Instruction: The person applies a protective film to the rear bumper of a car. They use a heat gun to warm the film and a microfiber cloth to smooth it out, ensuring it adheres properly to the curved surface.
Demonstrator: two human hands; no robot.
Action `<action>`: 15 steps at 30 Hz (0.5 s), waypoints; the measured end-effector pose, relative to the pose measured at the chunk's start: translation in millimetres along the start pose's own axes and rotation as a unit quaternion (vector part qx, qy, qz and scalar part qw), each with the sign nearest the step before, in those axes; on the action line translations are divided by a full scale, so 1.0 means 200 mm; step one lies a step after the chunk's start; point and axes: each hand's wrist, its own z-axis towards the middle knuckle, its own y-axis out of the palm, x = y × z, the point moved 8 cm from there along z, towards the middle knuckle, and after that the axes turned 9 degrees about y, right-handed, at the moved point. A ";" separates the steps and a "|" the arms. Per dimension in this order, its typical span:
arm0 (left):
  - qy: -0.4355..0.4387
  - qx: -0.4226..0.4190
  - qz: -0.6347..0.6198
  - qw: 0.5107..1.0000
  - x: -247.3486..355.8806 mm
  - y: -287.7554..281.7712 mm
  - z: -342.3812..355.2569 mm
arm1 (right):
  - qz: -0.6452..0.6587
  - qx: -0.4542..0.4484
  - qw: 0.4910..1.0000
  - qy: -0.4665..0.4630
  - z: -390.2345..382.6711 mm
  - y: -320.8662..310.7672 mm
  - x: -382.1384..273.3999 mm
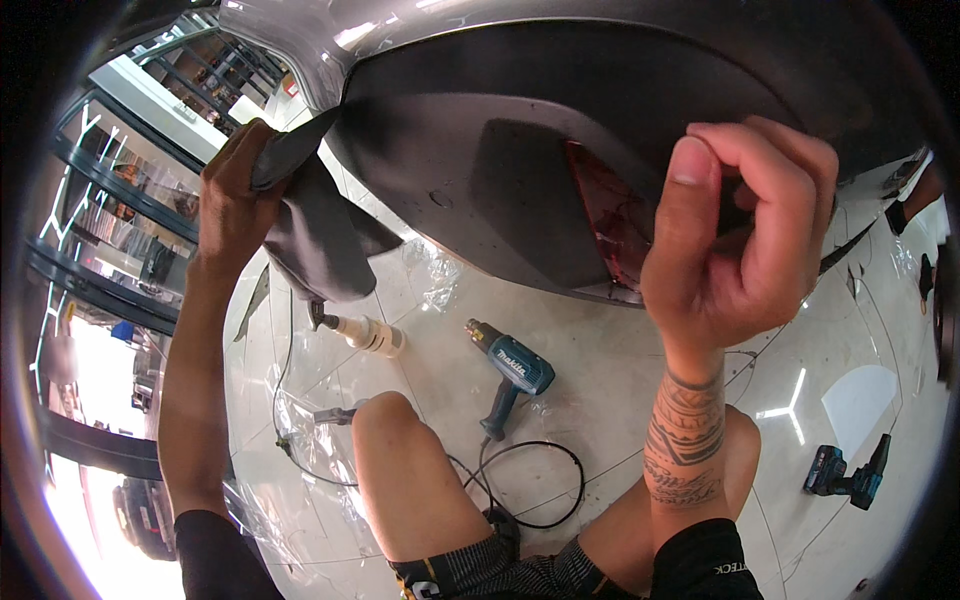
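Note:
My left hand [238,190] is closed on a loose flap of dark grey film [325,235], which hangs in folds beside a car's bumper. A corner of the flap runs up to the left end of the bumper's matte dark panel [430,130]. Raised in front of the panel's right part, my right hand [745,215] has its fingers curled and thumb near the index finger; whether anything sits in this pinch cannot be made out. Between the hands, a red lamp or reflector [605,215] shows in a recess of the bumper. Glossy grey bodywork [520,10] curves above.
On the tiled floor lie a teal heat gun [515,365] with a coiled black cord [580,490], a white spray bottle [370,335], clear plastic scraps [310,430] and a cordless tool [850,475] beside a white sheet [862,405]. Another person's limb [922,195] shows at the far right.

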 end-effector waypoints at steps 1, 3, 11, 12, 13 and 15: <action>0.026 0.001 0.017 1.000 0.01 0.00 0.01 | 0.001 0.000 1.000 -0.003 0.00 0.00 0.00; 0.080 0.003 0.052 0.995 0.04 -0.01 0.02 | 0.008 0.002 1.000 -0.009 0.00 0.00 0.00; 0.054 -0.036 0.122 0.990 -0.10 -0.01 -0.08 | 0.008 -0.003 1.000 0.002 0.00 0.00 0.00; 0.066 -0.010 0.134 0.989 -0.10 -0.03 -0.08 | 0.010 -0.005 1.000 0.004 0.00 0.00 0.01; -0.002 0.015 0.067 0.998 -0.14 -0.06 -0.09 | 0.013 0.001 1.000 -0.002 0.00 0.00 0.01; -0.137 0.064 -0.071 0.986 -0.17 -0.11 -0.15 | 0.019 0.018 0.999 -0.023 -0.01 0.01 0.02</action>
